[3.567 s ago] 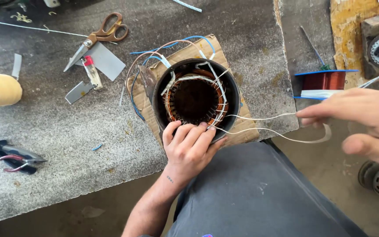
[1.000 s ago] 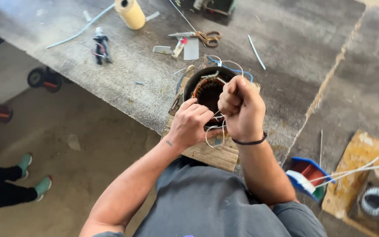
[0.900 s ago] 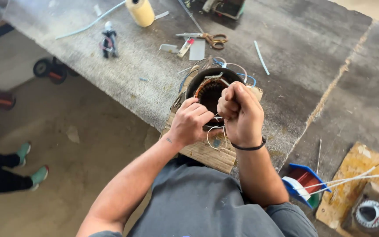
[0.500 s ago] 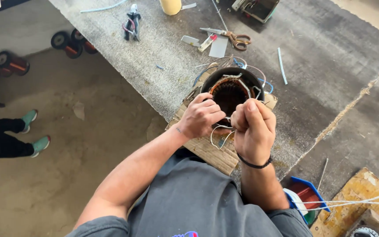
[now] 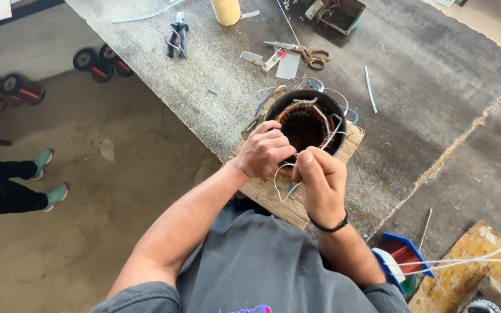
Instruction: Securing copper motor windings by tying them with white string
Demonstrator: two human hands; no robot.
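Note:
A round black motor stator (image 5: 307, 119) with copper windings stands on a piece of cardboard (image 5: 273, 194) at the near edge of a grey bench. My left hand (image 5: 264, 152) rests on the stator's near rim, fingers closed on thin white wire. My right hand (image 5: 320, 182), with a black band at the wrist, is fisted just below it and pinches the same white wire (image 5: 282, 184), which hangs in a loop between the two hands. White and blue leads stick out around the stator's rim.
On the bench (image 5: 204, 87) lie scissors (image 5: 308, 55), small pliers (image 5: 177, 36), a yellowish roll (image 5: 226, 10), paper slips and a white tube (image 5: 369, 81). A blue-flanged copper wire spool (image 5: 398, 261) sits lower right. Copper spools (image 5: 7, 93) and another person's feet (image 5: 47, 177) are on the floor at left.
The view has swung so the stator sits nearer the middle. My right hand, earlier stretched out to the right pulling wire, has come in beside the left hand at the stator's rim.

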